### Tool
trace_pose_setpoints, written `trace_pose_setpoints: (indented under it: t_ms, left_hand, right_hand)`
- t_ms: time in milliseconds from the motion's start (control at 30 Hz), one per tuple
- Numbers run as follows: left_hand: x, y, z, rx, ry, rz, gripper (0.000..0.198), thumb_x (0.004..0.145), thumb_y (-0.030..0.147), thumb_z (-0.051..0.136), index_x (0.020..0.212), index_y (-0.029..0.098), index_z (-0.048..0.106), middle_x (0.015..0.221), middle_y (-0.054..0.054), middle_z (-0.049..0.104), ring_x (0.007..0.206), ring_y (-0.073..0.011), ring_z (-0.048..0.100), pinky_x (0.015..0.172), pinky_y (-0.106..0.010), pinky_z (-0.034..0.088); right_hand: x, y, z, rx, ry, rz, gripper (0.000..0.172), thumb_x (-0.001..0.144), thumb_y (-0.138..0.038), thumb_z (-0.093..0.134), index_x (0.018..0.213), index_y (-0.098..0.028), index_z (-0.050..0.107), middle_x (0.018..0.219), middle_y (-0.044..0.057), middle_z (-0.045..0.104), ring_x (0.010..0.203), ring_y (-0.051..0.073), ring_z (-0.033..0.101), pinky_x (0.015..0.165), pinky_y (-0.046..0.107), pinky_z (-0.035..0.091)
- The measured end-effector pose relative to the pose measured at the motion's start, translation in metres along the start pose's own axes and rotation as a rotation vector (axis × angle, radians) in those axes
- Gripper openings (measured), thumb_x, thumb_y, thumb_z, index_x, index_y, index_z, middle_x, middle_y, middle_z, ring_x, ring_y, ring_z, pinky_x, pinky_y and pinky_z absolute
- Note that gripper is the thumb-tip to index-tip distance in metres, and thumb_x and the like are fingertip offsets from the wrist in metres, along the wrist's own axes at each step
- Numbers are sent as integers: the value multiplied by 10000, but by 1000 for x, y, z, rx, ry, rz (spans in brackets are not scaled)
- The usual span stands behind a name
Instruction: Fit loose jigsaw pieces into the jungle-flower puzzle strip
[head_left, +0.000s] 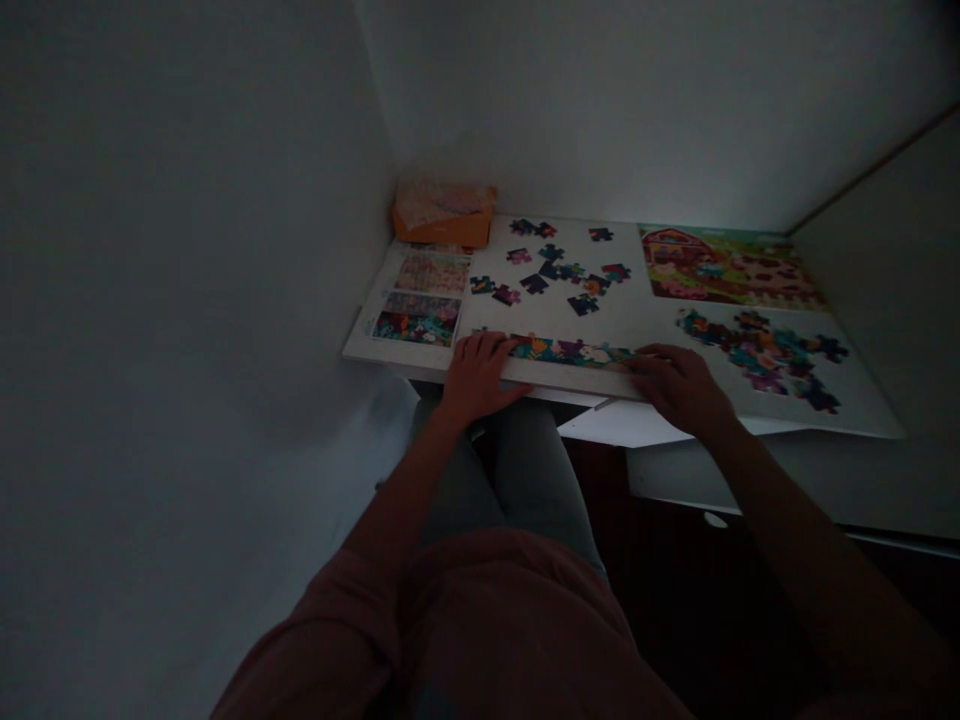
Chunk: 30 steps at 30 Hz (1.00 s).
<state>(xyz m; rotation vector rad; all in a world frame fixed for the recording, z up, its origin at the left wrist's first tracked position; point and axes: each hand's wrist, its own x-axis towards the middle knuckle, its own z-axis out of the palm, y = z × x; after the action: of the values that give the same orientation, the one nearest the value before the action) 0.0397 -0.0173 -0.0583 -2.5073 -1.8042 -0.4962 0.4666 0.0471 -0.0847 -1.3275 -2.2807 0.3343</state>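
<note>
A strip of joined jigsaw puzzle pieces (570,351), printed with flowers and animals on dark teal, lies along the near edge of the white tabletop (420,352). My left hand (480,378) rests over the strip's left end, its fingers on the pieces and the thumb stretched out along the table edge. At the right end, my right hand (679,385) has its fingers curled together on the last piece. Both hands partly cover the ends of the strip. Beyond it, several loose puzzle pieces (581,303) are scattered.
An orange box (442,230) stands in the far left corner, above a picture sheet (420,318). At the far right lies a farm picture (727,268), with a cluster of puzzle pieces (765,355) nearer me. Walls border the table behind and on the left.
</note>
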Motion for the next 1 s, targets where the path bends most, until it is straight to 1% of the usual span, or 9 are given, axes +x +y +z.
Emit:
trace_pose_setpoints:
  t_ms: [100, 233, 367, 533, 667, 767, 833, 900, 1000]
  left_hand:
    - [0, -1, 2, -10, -7, -11, 834, 1191, 699, 880, 1843, 227, 663, 1787, -191, 740, 1672, -425, 624, 1444, -614, 480]
    - [3, -3, 5, -22, -24, -14, 886, 1141, 737, 928, 1817, 221, 678, 1793, -216, 724, 1665, -456, 629, 1421, -630, 500]
    - [2, -7, 11, -42, 31, 2, 842, 1157, 716, 916, 1796, 236, 651, 1752, -220, 735, 1627, -467, 645, 1399, -658, 507]
    - [2, -12, 20, -78, 79, 20, 882, 1159, 735, 891, 1800, 219, 571, 1746, -234, 726, 1601, -492, 645, 1363, -703, 511]
    - [3, -11, 15, -64, 63, 4, 817, 1149, 747, 860, 1790, 298, 627, 1751, -195, 743, 1593, -501, 672, 1361, -714, 535]
    - [3, -9, 8, -60, 48, -2, 818, 1127, 746, 876, 1800, 326, 677, 1729, -201, 767, 1585, -533, 701, 1341, -746, 567]
    - [3, -8, 4, -68, 21, -9, 817, 1133, 733, 858, 1843, 371, 677, 1740, -198, 769, 1603, -551, 708, 1341, -769, 581]
    - [2, -9, 1, -78, -10, -20, 838, 1149, 712, 823, 1919, 451, 618, 1782, -173, 754, 1644, -552, 700, 1366, -780, 585]
    - [2, -10, 0, -86, -18, -27, 980, 1143, 705, 816, 2032, 533, 442, 1844, -139, 723, 1705, -556, 667, 1385, -811, 595]
  right_hand:
    - [0, 0, -1, 14, -24, -13, 413, 1184, -621, 567, 1329, -506, 936, 1536, 205, 881, 1487, 590, 770, 1337, 855, 545]
    - [0, 0, 0, -24, -25, -23, 391, 1182, -570, 594, 1294, -466, 953, 1486, 209, 892, 1426, 568, 790, 1293, 850, 580]
    - [3, -5, -3, -49, -21, -45, 384, 1178, -514, 617, 1296, -406, 965, 1444, 223, 899, 1376, 524, 820, 1248, 810, 630]
    - [6, -12, -8, -62, -70, -16, 389, 1181, -574, 643, 1383, -480, 962, 1543, 139, 893, 1422, 488, 812, 1314, 791, 622]
    - [5, -12, -9, -65, -68, -29, 492, 1164, -609, 675, 1595, -536, 902, 1558, 91, 908, 1464, 496, 813, 1314, 817, 632]
    - [5, -11, -8, -85, -79, -65, 447, 1185, -605, 665, 1560, -623, 908, 1552, 41, 919, 1447, 470, 843, 1269, 813, 668]
    - [4, -11, -8, -107, -97, -81, 409, 1193, -599, 681, 1515, -626, 931, 1591, 14, 913, 1435, 465, 858, 1236, 801, 688]
    - [1, -12, -8, -131, -123, -77, 416, 1193, -603, 706, 1549, -627, 920, 1651, -10, 891, 1450, 472, 855, 1213, 800, 695]
    - [-3, -15, -11, -153, -147, -70, 447, 1185, -613, 745, 1609, -651, 880, 1693, -32, 870, 1497, 481, 830, 1216, 803, 678]
